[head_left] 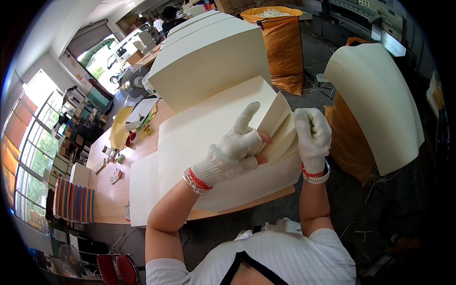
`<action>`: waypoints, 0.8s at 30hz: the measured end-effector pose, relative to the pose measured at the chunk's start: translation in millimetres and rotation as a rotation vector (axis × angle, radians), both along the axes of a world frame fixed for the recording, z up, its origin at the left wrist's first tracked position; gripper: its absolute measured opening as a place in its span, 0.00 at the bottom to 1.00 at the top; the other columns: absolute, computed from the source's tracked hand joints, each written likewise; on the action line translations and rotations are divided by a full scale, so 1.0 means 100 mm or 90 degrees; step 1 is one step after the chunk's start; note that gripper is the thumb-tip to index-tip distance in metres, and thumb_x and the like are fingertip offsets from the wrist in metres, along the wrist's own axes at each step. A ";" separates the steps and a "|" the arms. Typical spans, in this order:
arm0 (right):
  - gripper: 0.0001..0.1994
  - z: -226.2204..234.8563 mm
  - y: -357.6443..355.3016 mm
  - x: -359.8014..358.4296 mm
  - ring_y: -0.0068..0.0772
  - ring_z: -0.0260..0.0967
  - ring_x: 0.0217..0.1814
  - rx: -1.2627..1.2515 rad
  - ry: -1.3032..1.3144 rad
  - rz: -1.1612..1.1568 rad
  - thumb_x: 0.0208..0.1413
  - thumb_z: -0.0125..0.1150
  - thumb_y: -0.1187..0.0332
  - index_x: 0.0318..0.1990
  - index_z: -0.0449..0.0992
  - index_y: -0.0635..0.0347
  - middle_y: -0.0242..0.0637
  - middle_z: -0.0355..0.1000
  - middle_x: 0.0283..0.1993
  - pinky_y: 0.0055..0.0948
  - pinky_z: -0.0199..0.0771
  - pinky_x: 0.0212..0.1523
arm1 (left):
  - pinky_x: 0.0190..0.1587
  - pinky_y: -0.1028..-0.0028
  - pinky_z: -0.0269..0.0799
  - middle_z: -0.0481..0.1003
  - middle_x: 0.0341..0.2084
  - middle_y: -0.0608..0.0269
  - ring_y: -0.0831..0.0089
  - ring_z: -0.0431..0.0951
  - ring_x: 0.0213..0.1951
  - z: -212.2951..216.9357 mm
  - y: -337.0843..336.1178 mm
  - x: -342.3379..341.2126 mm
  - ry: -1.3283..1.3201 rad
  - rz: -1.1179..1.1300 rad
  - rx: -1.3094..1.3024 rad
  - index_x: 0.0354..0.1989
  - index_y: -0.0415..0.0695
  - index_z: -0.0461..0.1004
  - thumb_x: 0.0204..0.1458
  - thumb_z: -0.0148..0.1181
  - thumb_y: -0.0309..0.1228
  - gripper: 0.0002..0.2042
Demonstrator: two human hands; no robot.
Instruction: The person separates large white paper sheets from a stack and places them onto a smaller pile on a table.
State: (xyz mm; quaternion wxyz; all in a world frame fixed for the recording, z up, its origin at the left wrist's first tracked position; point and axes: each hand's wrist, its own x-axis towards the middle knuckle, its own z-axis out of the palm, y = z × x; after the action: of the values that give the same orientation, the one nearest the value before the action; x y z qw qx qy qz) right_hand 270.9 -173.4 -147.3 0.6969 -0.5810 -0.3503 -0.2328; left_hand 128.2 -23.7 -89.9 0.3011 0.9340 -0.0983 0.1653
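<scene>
Both my hands wear white knit gloves. My left hand (235, 147) lies over the cream paper sheets (204, 123) on the table, fingers apart. One gloved finger points away from me, and bare fingertips touch the curled edges of the sheets. My right hand (312, 133) is closed at the lifted right corner of several bent sheets (284, 135), which fan out between the two hands. How deep the sheets reach into its fingers is hidden. A larger white sheet (144, 190) lies at the left of this paper.
Behind the sheets rises a tall stack of cream paper (213, 57). An orange sack (282, 52) stands beyond it, and a large curved sheet (375, 104) covers another sack at right. Scissors, tape and small items lie on the table's (102, 183) left; a fan (134, 83) stands behind.
</scene>
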 end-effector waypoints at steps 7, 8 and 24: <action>0.04 0.03 -0.09 -0.01 0.38 0.73 0.34 -0.040 -0.109 -0.103 0.56 0.65 0.74 0.37 0.77 0.64 0.41 0.75 0.36 0.34 0.74 0.35 | 0.47 0.67 0.77 0.74 0.57 0.53 0.53 0.75 0.57 0.01 -0.04 -0.07 -0.061 0.084 0.057 0.33 0.46 0.76 0.39 0.69 0.17 0.13; 0.06 0.05 -0.12 -0.02 0.43 0.74 0.36 -0.037 -0.171 -0.152 0.54 0.65 0.74 0.38 0.77 0.64 0.43 0.75 0.38 0.37 0.75 0.37 | 0.44 0.68 0.78 0.74 0.57 0.53 0.54 0.79 0.52 -0.01 -0.05 -0.09 -0.088 0.102 0.107 0.36 0.47 0.78 0.39 0.68 0.19 0.15; 0.12 -0.04 -0.27 -0.36 0.58 0.75 0.46 -0.417 -0.212 0.075 0.55 0.61 0.75 0.47 0.78 0.66 0.53 0.76 0.45 0.44 0.76 0.45 | 0.57 0.58 0.71 0.68 0.56 0.61 0.60 0.72 0.58 0.15 -0.27 -0.05 0.135 0.129 0.260 0.67 0.48 0.59 0.54 0.61 0.36 0.31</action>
State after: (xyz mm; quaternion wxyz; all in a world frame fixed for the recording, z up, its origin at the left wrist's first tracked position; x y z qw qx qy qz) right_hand 234.7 -200.4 -151.6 0.4198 -0.7058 -0.5479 -0.1594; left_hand 123.4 -50.7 -75.1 0.0968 0.9926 -0.0035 0.0727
